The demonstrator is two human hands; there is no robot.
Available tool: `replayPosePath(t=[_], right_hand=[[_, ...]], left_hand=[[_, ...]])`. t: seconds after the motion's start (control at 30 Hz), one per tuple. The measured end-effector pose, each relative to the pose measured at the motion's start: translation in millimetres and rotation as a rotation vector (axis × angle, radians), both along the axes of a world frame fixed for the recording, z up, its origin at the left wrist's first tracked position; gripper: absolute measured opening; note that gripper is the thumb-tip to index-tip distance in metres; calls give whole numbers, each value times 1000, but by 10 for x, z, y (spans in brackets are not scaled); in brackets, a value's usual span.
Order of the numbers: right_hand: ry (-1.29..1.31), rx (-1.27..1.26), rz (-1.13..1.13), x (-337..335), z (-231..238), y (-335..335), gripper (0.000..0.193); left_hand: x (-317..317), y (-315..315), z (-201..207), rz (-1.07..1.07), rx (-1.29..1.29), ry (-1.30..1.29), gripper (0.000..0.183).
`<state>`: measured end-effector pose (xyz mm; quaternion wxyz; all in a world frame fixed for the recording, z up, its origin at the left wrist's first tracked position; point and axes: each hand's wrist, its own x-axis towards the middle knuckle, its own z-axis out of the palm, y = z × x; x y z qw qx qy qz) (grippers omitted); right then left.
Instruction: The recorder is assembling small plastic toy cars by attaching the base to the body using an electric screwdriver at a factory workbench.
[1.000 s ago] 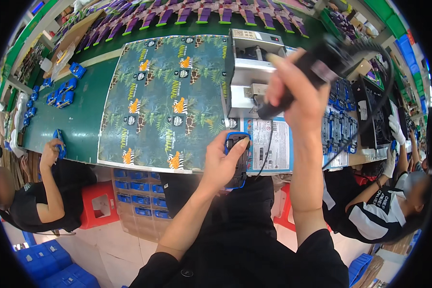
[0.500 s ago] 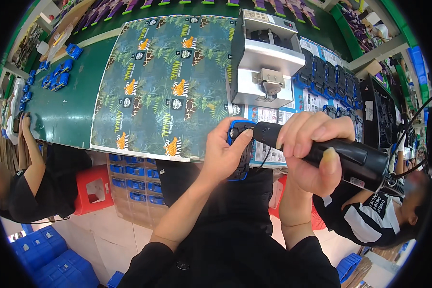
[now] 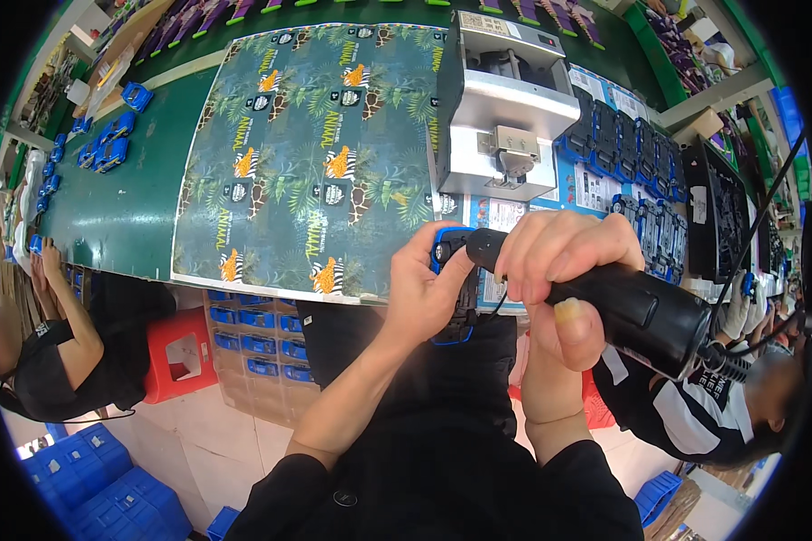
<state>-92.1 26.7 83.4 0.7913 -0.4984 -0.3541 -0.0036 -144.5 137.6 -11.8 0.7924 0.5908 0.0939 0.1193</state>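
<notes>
My left hand [image 3: 421,293] grips a blue toy car [image 3: 461,326] with a black underside turned up, at the front edge of the table; the fingers cover part of it. My right hand [image 3: 568,275] is wrapped round a black electric screwdriver [image 3: 650,316], whose nose end is at the car beside my left thumb. The bit's contact with the car is hidden. A cord and a coiled spring sleeve run from the screwdriver's rear at the right. Beyond my hands stands a silver machine [image 3: 505,113] on the table.
A sheet of printed jungle-animal paper [image 3: 302,162] covers the table's middle. Rows of blue-and-black toy cars [image 3: 613,144] lie at the right, beside a black bin [image 3: 715,212]. More blue cars [image 3: 108,144] sit far left. Co-workers sit at both sides; a red stool [image 3: 180,356] stands left.
My right hand and the screwdriver have shifted slightly left, the nose further over the car. My left hand still holds the car. The co-worker's hands at the left have moved a little.
</notes>
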Motion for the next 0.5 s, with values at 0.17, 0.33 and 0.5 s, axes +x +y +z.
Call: replayPosePath(t=[0.17,0.33,0.5], right_hand=[[46,91,-6,-40,-15,4,31],[-32,88,-33,-29,122,5,30],[-212,223,-98,356,408,-256,34]], left_hand=[[15,-6,-52,-3,-28,-10,19],[-1,81,-27,-38,-129,34,22],[89,603,21,21,-890,39,33]])
